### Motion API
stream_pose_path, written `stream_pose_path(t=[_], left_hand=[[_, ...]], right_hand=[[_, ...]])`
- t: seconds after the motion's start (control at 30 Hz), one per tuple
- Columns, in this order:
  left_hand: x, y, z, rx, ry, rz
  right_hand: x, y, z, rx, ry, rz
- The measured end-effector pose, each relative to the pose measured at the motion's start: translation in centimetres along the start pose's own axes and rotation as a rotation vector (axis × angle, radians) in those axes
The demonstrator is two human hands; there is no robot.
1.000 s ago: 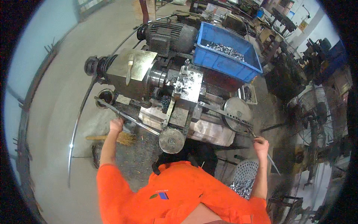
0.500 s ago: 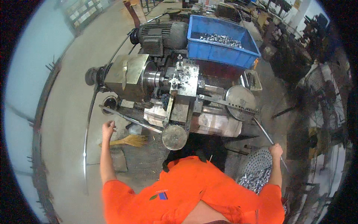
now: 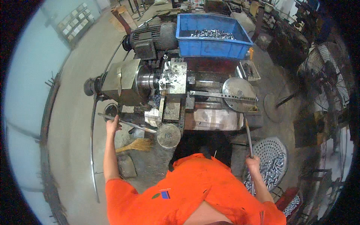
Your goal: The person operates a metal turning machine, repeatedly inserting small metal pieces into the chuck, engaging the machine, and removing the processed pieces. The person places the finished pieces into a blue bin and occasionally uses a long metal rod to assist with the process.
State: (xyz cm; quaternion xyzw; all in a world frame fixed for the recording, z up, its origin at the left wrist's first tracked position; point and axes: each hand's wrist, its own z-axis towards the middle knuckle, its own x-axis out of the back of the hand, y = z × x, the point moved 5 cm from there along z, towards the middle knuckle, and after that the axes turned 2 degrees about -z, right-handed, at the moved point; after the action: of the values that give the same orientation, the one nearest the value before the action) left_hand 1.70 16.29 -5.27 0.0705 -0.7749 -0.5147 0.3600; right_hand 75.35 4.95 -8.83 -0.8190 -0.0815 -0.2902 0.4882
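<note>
My right hand (image 3: 253, 162) is closed round a long metal lever (image 3: 249, 137) that slants down from a round steel handwheel (image 3: 238, 93) at the machine's right. My left hand (image 3: 113, 125) is at the outer end of another metal lever (image 3: 131, 124), thumb and fingers apart; the thumb side overlaps the rod, and I cannot tell whether they touch. That lever runs to a smaller round wheel (image 3: 168, 135) at the front. Above, a small lathe (image 3: 123, 80) carries a spindle chuck (image 3: 146, 80) facing a metal tool block (image 3: 175, 77).
Behind the lathe are an electric motor (image 3: 153, 39) and a blue bin (image 3: 215, 47) of small metal parts. A perforated scoop-shaped basket (image 3: 279, 150) of shiny parts is by my right arm. A straw broom (image 3: 138, 144) lies at left; a fan (image 3: 326, 67) stands far right.
My left hand has risen toward the left lever's end. My right hand has moved down and left, and its lever now hangs more upright. The whole view has shifted slightly.
</note>
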Motion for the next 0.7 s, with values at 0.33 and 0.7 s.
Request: stream_pose_path(t=[0.33,0.7], left_hand=[[-0.2,0.2,-0.1,0.033,-0.046,-0.015],[-0.1,-0.8,0.6,0.126,-0.124,-0.065]], right_hand=[[-0.4,-0.1,-0.1,-0.04,-0.059,0.036],[12.0,-1.0,12.8,0.304,0.362,-0.979]])
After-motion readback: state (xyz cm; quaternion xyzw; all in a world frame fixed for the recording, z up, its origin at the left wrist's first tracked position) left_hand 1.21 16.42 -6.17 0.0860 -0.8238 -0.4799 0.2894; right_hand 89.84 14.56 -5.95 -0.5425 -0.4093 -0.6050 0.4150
